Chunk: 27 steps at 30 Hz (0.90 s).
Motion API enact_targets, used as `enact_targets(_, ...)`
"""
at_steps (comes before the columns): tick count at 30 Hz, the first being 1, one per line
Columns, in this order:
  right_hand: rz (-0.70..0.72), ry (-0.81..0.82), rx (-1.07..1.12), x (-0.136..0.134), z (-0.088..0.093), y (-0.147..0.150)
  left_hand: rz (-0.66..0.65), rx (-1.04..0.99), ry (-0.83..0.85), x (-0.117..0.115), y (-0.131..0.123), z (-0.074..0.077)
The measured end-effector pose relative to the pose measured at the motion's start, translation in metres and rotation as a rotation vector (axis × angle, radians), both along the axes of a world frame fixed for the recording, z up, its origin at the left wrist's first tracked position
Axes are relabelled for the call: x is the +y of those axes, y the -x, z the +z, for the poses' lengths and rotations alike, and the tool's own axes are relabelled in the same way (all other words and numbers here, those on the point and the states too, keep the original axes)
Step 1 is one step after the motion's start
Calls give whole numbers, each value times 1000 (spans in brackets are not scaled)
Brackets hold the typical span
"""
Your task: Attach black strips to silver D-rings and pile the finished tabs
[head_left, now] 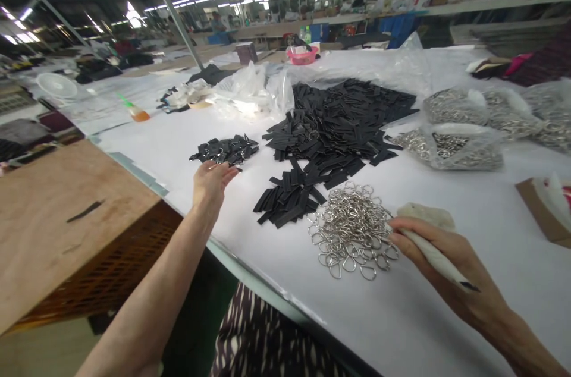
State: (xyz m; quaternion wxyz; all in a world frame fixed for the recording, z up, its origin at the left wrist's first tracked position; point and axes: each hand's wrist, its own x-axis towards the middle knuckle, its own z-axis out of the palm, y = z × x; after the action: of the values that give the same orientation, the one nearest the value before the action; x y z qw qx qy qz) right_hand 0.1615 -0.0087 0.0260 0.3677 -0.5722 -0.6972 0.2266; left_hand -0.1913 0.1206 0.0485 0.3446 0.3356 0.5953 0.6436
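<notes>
My left hand is at the near edge of a small pile of black strips with metal rings. Its fingers are stretched out, and a dark strip end shows just past the fingertips. My right hand is closed around a white-handled tool whose thin tip points at the heap of silver D-rings. That heap lies on the white table between my hands. Beyond it are loose black strips and a much larger mound of black strips.
Clear bags of metal rings stand at the right, near a cardboard box. A pale block lies behind my right hand. Plastic bags, an orange bottle and a pink basket are farther back. A wooden board is at the left.
</notes>
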Motion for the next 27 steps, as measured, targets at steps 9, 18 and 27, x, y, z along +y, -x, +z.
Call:
enact_targets(9,173,207,23,-7,-11,18,-562,1065,77,-71,-75,-37)
enact_targets(18,374,-306,-336,-13,-27,58,-636,1187,222,-72,-84,-41)
enact_targets(27,484,-518,-636,-12,-49,68,-738,1056,180,-83,-91,-29)
